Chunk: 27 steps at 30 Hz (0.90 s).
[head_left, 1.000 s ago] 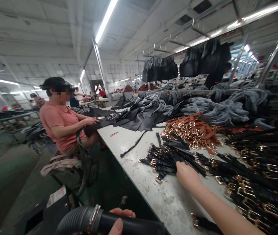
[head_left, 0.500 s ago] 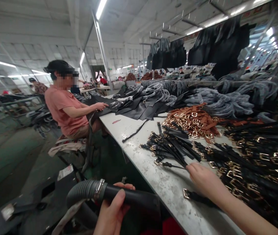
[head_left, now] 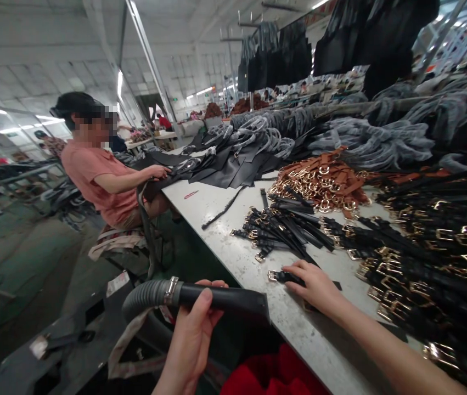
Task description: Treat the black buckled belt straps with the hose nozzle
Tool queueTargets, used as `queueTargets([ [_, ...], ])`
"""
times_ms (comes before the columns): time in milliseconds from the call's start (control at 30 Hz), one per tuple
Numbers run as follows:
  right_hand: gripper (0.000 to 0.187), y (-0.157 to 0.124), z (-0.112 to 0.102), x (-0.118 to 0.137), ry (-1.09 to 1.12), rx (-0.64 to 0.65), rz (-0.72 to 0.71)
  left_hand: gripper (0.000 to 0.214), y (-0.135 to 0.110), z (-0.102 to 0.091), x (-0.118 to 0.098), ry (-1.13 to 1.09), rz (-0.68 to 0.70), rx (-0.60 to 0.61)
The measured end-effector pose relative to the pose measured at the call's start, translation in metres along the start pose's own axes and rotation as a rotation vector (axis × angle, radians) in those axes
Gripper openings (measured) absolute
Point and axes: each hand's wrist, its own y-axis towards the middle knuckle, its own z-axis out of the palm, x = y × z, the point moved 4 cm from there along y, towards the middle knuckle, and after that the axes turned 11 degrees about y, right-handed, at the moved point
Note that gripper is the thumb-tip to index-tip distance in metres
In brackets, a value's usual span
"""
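Note:
My left hand [head_left: 198, 323] is closed around a black flat-ended nozzle [head_left: 229, 300], which is clamped to a grey ribbed hose [head_left: 146, 299]. The nozzle's flat end points right, close to the table edge. At the table, my right hand [head_left: 309, 285] has its fingers around a short black buckle strap [head_left: 288, 276]. The gold buckle shows left of my fingertips, and a dark strap end sticks out right of the hand. Part of another strap lies under my right hand, mostly hidden. Just behind is a pile of black buckle straps [head_left: 285, 227].
Brown straps with gold rings [head_left: 324, 181] are heaped farther back. More black buckle straps [head_left: 434, 258] cover the table's right side. Plastic-wrapped grey loops [head_left: 373, 140] lie behind. A person in a pink shirt [head_left: 93, 170] sits at the table's left edge, hands on black pieces.
My right hand has moved from the end of the strap pile onto a strap nearer its buckle. My left hand still holds the nozzle, now higher in view. The camera view has tilted down.

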Motion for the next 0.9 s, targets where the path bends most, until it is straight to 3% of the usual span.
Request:
queueTargets([
  [133, 0.031, 0.006, 0.010, -0.010, 0.142, -0.004, 0.033, 0.043, 0.010, 0.007, 0.000, 0.015, -0.012, -0.005],
  [567, 0.018, 0.002, 0.002, -0.012, 0.292, 0.001, 0.025, 0.035, 0.025, 0.048, 0.004, 0.064, 0.016, 0.080],
  [800, 0.038, 0.001, 0.004, -0.010, 0.268, 0.009, -0.049, 0.037, 0.021, 0.039, 0.003, 0.041, 0.011, 0.052],
  [900, 0.031, 0.001, 0.004, -0.006, 0.234, 0.037, -0.063, 0.037, 0.015, 0.031, 0.003, 0.025, 0.004, 0.032],
])
